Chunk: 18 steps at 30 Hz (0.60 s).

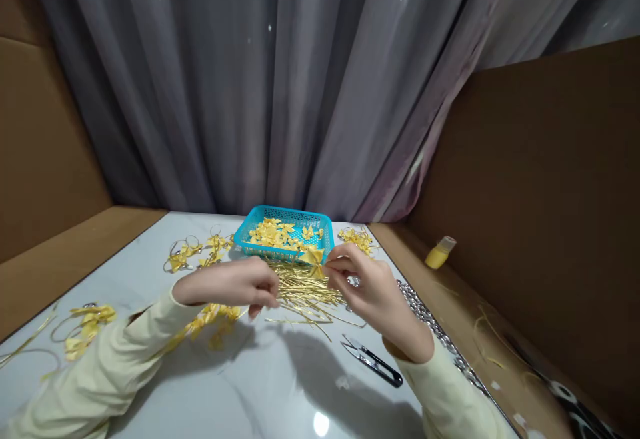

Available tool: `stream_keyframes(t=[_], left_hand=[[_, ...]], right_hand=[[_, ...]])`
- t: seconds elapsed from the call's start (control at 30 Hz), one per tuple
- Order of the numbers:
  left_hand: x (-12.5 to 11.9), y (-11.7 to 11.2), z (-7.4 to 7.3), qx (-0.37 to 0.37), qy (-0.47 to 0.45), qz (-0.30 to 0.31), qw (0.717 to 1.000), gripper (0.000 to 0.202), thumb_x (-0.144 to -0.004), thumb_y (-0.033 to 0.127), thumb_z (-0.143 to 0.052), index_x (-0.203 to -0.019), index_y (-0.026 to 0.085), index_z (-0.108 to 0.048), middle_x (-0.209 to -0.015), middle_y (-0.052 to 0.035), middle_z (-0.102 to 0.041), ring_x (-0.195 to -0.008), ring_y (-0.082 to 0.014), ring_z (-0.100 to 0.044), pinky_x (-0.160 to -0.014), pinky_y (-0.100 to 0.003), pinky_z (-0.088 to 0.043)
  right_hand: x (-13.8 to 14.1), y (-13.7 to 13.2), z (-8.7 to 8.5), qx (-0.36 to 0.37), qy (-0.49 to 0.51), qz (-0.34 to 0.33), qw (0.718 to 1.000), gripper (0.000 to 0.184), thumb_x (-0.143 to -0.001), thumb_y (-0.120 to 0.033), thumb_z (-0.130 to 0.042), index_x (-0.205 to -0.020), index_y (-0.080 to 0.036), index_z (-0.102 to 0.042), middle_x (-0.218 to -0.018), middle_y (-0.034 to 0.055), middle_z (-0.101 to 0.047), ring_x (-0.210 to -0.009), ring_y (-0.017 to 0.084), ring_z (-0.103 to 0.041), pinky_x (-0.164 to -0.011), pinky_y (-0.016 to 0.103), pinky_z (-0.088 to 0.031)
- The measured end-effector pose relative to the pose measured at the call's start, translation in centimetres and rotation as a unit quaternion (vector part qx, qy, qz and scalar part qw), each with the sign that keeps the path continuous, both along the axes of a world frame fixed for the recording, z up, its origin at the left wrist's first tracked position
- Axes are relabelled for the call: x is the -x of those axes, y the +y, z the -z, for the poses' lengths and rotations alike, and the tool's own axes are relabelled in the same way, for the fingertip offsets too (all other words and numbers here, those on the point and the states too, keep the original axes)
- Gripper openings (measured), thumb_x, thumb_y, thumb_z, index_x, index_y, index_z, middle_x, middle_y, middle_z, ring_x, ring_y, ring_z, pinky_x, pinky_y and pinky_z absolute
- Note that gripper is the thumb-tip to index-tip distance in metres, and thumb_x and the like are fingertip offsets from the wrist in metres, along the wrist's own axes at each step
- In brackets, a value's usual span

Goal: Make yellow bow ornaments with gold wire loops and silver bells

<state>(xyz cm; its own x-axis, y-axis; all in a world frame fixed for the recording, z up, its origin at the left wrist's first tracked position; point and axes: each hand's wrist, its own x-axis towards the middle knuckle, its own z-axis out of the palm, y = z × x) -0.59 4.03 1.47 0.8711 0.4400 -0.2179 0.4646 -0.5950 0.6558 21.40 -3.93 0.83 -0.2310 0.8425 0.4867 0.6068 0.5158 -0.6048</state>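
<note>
My right hand [367, 292] pinches a yellow ribbon bow [313, 259] by its edge, just in front of the basket. The thumb and fingertips meet at the bow's right side. My left hand [245, 285] is lower and to the left, its fingers curled together and pointing down; whatever they hold, if anything, is hidden. Between and beyond the hands lies a pile of gold twist ties [305, 289]. A blue plastic basket [327, 229] behind it holds loose yellow bows [273, 231]. Thread snips [373, 362] with black handles rest below my right hand.
Bows with looped ties [187, 252] lie at the left, and more bows [357, 237] sit right of the basket. Silver rings [435, 325] line the table's right edge. A yellow-filled container [440, 252] stands off the table, beside cardboard. A grey curtain [260, 92] hangs behind.
</note>
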Motion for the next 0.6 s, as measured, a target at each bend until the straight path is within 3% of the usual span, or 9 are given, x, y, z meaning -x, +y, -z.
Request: stream_keyframes(t=[0.1, 0.2, 0.3, 0.43, 0.6], left_hand=[[0.8, 0.3, -0.8, -0.097, -0.059, -0.037, 0.993, 0.018, -0.084, 0.025, -0.05, -0.094, 0.017, -0.063, -0.094, -0.0047, -0.067, -0.082, -0.016, -0.06, -0.069, -0.023, -0.044], [0.8, -0.2, -1.9, -0.066, -0.106, -0.09, 0.988, 0.029, -0.087, 0.032, -0.049, -0.113, 0.022, -0.057, -0.115, -0.0043, -0.061, -0.1, -0.0177, -0.057, -0.08, -0.025, -0.045], [0.2, -1.1, -2.3, 0.041, -0.146, -0.115, 0.982, 0.033, -0.086, 0.037, -0.052, -0.115, 0.023, -0.056, -0.111, -0.0043, -0.063, -0.095, -0.0168, -0.059, -0.076, -0.025, -0.048], [-0.9, -1.8, -1.7, 0.148, -0.186, -0.109, 0.965, 0.03, -0.085, 0.033, -0.054, -0.111, 0.021, -0.058, -0.089, -0.0022, -0.066, -0.073, -0.0127, -0.061, -0.062, -0.022, -0.049], [-1.4, -1.8, -0.9, 0.189, -0.226, -0.108, 0.949, 0.017, -0.083, 0.029, -0.056, -0.091, 0.015, -0.063, -0.07, 0.001, -0.061, -0.063, -0.0104, -0.059, -0.062, -0.023, -0.049]], right_hand=[[-0.2, -0.3, -0.7, 0.085, 0.063, -0.054, 0.993, 0.008, -0.085, -0.02, -0.051, -0.085, -0.019, -0.043, -0.064, 0.0008, -0.063, -0.056, 0.011, -0.06, -0.05, 0.02, -0.044], [-0.1, -0.4, -1.0, 0.153, 0.121, -0.082, 0.977, 0.011, -0.084, -0.022, -0.055, -0.084, -0.019, -0.045, -0.06, -0.0001, -0.062, -0.054, 0.011, -0.058, -0.05, 0.022, -0.044], [0.3, -0.4, -0.9, 0.205, 0.185, -0.112, 0.954, 0.014, -0.082, -0.024, -0.058, -0.083, -0.018, -0.046, -0.059, -0.001, -0.061, -0.054, 0.01, -0.058, -0.051, 0.023, -0.045], [0.9, -0.6, -0.7, 0.229, 0.213, -0.139, 0.939, 0.013, -0.082, -0.024, -0.059, -0.081, -0.018, -0.047, -0.056, -0.0024, -0.058, -0.052, 0.009, -0.056, -0.051, 0.023, -0.045], [1.1, -0.7, -0.7, 0.222, 0.159, -0.136, 0.952, 0.005, -0.084, -0.02, -0.053, -0.085, -0.017, -0.05, -0.062, -0.0016, -0.057, -0.054, 0.009, -0.056, -0.051, 0.023, -0.047]])
